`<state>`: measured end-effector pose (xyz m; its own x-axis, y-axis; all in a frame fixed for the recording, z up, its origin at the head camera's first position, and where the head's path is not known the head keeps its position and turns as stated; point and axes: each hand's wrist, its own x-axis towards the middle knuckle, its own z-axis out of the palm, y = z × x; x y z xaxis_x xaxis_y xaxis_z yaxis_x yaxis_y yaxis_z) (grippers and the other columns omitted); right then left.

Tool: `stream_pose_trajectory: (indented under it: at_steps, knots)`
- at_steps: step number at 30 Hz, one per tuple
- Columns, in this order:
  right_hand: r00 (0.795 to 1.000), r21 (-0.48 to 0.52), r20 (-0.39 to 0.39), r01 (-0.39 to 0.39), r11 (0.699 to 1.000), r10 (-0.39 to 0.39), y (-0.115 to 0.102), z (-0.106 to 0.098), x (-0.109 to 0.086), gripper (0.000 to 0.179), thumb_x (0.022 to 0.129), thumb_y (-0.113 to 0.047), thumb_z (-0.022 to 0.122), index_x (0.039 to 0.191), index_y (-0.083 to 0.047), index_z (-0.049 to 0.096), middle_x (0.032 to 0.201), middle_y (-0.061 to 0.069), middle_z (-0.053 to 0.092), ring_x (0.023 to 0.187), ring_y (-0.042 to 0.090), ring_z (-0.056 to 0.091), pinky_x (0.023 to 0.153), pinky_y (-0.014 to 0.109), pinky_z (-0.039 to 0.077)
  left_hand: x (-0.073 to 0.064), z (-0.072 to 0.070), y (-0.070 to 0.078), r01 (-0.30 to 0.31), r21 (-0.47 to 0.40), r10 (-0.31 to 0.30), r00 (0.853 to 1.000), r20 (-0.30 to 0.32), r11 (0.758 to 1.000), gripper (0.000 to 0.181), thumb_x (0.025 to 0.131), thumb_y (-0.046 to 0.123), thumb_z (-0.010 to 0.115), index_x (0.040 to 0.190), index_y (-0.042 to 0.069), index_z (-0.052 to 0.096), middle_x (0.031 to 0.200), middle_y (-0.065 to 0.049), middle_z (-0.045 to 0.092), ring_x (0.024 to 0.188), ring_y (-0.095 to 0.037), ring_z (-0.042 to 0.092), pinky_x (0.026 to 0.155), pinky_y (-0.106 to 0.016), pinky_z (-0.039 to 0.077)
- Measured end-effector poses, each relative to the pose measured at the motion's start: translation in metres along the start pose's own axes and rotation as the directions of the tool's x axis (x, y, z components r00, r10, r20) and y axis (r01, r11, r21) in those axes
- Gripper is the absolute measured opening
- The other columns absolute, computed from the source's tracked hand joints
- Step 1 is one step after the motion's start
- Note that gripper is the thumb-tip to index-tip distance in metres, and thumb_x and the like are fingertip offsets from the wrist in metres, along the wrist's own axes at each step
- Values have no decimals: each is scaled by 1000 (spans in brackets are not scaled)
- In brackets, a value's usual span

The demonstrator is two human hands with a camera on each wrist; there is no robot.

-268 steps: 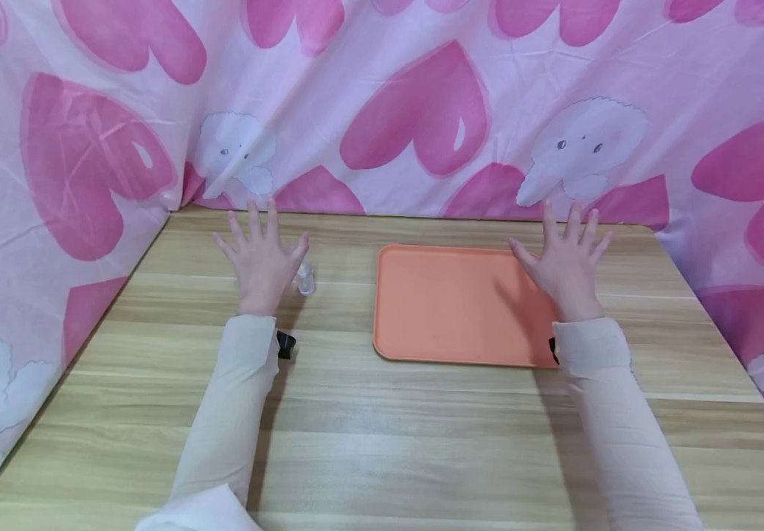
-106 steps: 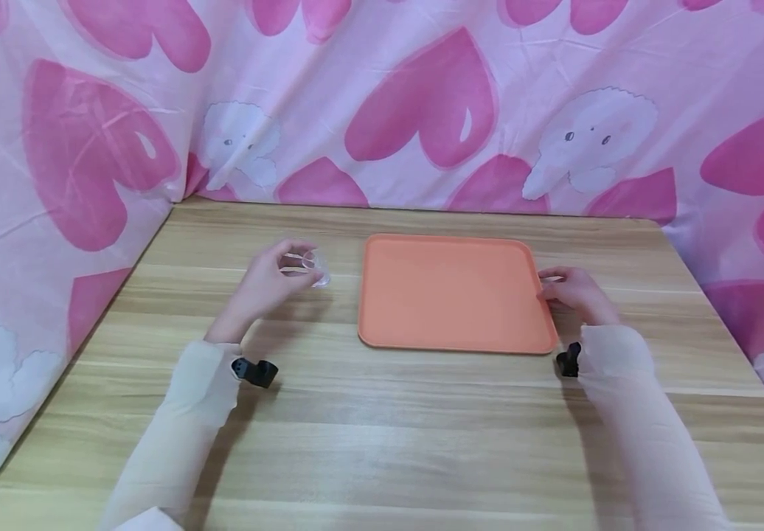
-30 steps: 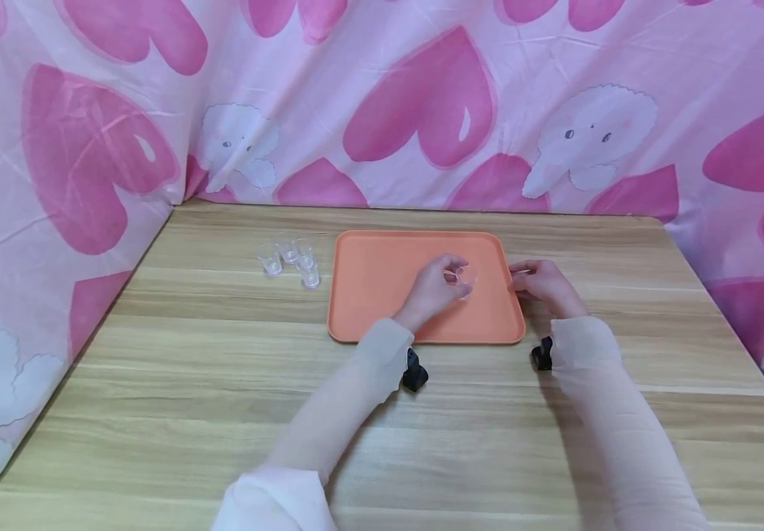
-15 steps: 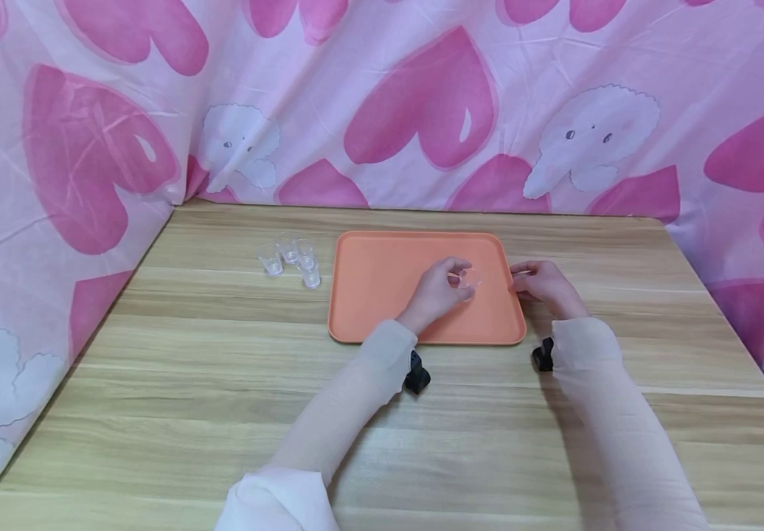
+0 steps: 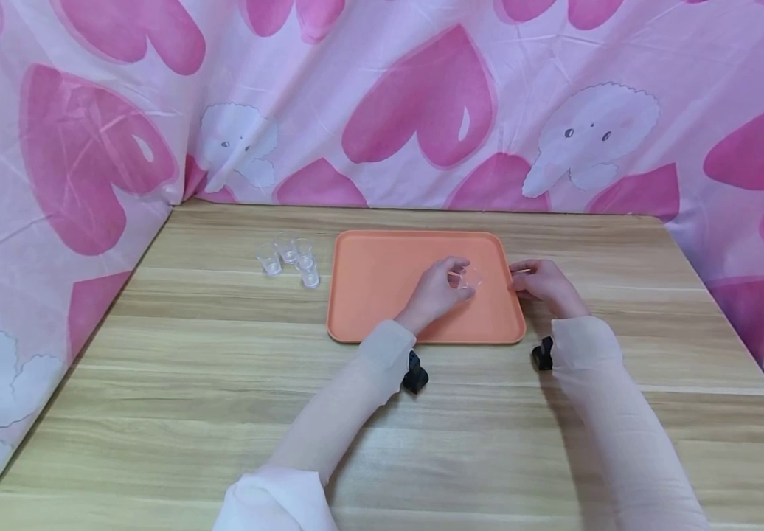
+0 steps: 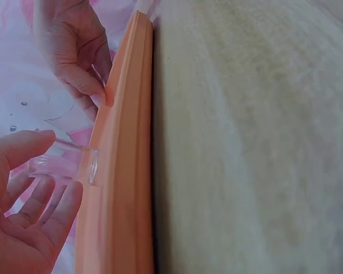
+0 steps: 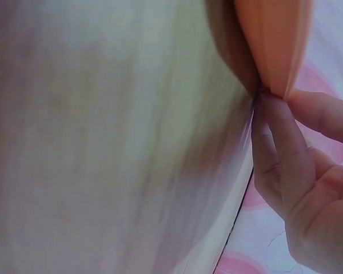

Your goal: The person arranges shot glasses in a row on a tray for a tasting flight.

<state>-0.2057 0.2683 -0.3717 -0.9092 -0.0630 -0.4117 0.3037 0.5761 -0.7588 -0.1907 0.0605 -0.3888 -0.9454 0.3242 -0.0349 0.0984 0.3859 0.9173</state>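
Observation:
A small clear shot glass [image 6: 63, 162] stands with its base on the orange tray [image 5: 382, 287], near the tray's right part. The left hand [image 5: 436, 291] has its thumb and fingers curled round the glass from both sides. At the tray's right edge, the right hand [image 5: 546, 284] pinches the rim between thumb and fingers, as the right wrist view shows the fingertips [image 7: 274, 105] there. Several more clear shot glasses [image 5: 272, 264] stand grouped left of the tray. The left hand partly hides the glass in the head view.
A wood-grain table [image 5: 223, 383] lies beneath everything. Pink heart-patterned cloth [image 5: 422, 103] hangs along the back and both sides. A black wrist camera [image 5: 415, 372] sits below the left hand, above the tabletop.
Both hands first hovered spread. The left hand then took a shot glass and carried it right onto the tray; the right hand gripped the tray, which slid left. Lately its fingers spread slightly.

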Motion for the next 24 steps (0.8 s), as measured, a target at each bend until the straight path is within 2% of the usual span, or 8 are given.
stream_pose_trajectory:
  at_steps: [6, 12, 18, 24]
  knots:
    - [1000, 5, -2, 3, 1000, -3, 1, -1, 1, 48, 92, -5, 51, 135, 13, 41, 117, 18, 60, 74, -8, 58, 72, 12, 54, -6, -11, 4, 3, -10, -3, 1000, 28, 1000, 54, 85, 14, 72, 135, 9, 51, 129, -10, 57, 117, -23, 56, 98, -29, 50]
    - [1000, 12, 8, 4, 1000, -4, 1, -1, 1, 49, 92, -4, 51, 136, 14, 39, 124, 24, 55, 74, -8, 57, 74, 13, 55, -18, -32, 10, 2, 0, -2, 999, 44, 1000, 53, 87, 18, 69, 136, 12, 50, 133, -10, 56, 121, -22, 54, 98, -32, 51]
    - [1000, 12, 8, 2, 1000, -2, 1, -1, 0, 48, 92, -4, 51, 135, 14, 40, 122, 21, 57, 74, -7, 58, 74, 14, 55, -32, -66, 11, -10, 21, 10, 1000, 20, 1000, 50, 88, 14, 67, 135, 10, 49, 133, -12, 56, 121, -25, 56, 98, -34, 52]
    - [1000, 35, 13, 13, 999, -13, 1, 0, -1, 49, 92, -5, 51, 136, 14, 40, 122, 21, 58, 75, -7, 59, 73, 12, 54, -49, -108, 1, -31, 23, 33, 997, -71, 999, 47, 88, 9, 66, 133, 6, 51, 130, -18, 56, 119, -31, 57, 100, -38, 51]
